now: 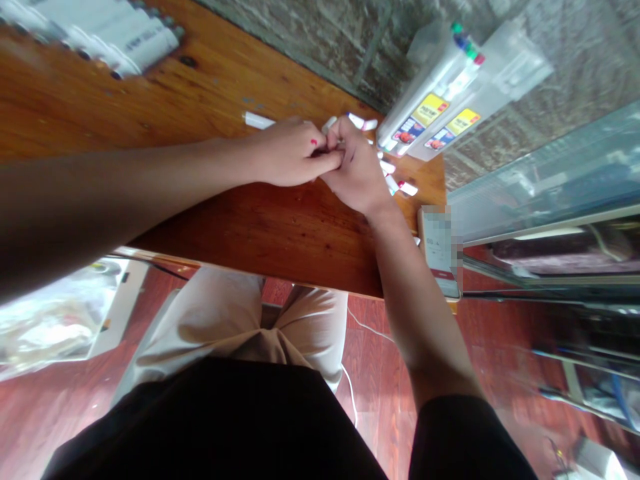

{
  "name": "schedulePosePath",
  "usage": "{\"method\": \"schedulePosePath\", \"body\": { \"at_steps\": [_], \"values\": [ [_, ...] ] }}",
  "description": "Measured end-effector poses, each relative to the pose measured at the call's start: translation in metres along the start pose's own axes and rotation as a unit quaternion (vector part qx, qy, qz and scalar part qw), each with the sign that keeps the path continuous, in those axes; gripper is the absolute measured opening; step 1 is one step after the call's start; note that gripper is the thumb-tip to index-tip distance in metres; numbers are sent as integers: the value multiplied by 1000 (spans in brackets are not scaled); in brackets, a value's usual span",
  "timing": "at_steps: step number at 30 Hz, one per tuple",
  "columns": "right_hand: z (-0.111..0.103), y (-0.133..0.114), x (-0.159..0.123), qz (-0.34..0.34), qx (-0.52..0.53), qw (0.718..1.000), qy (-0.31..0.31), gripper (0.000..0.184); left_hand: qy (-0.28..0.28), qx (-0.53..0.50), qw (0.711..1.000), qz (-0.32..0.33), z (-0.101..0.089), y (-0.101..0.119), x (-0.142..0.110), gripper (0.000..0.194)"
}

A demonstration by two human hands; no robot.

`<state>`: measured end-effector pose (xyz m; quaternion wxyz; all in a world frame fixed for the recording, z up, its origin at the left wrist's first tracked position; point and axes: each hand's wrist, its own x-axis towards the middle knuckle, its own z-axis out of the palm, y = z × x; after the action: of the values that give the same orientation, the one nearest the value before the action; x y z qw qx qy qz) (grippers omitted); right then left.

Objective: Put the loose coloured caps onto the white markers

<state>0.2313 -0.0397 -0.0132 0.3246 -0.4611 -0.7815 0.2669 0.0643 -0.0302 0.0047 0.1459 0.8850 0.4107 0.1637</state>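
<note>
Over the wooden table (280, 227), my left hand (300, 152) and my right hand (357, 167) meet with their fingers bent together. Both are closed, and whatever is between their fingers is hidden. A small red mark shows on the back of my left hand. Just behind that hand lies a white marker-like piece (259, 121), partly covered. Beyond and beside my right hand, several short white pieces with coloured ends, like marker caps (407, 189), are scattered on the wood.
White markers (135, 47) lie in a row at the upper left. Clear plastic marker cases (425, 113) stand by the brick-patterned wall, with a few coloured-ended markers on top. A phone-like device (437, 250) rests at the table's right edge, beside a glass-panelled cabinet (550, 177).
</note>
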Motion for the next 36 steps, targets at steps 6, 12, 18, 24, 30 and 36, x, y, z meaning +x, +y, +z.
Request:
{"method": "schedulePosePath", "body": {
  "at_steps": [6,12,18,24,30,36],
  "values": [
    [1,-4,1,-4,-14,1000,14,38,-9,28,999,-14,-1,1,-1,46],
    [0,-8,1,0,-14,1000,7,38,-8,29,999,-10,2,-2,0,49],
    [0,-5,4,-5,-22,1000,-1,45,-8,29,1000,2,1,-4,0,49],
    [-1,-7,5,-1,-17,1000,-5,44,-10,33,999,-5,1,-3,-1,52],
    [-1,-14,5,18,-23,1000,9,46,-12,38,999,-24,-1,1,-4,52],
    [0,-17,3,6,-48,999,13,47,-17,35,999,-31,0,2,-3,54]
  ]
}}
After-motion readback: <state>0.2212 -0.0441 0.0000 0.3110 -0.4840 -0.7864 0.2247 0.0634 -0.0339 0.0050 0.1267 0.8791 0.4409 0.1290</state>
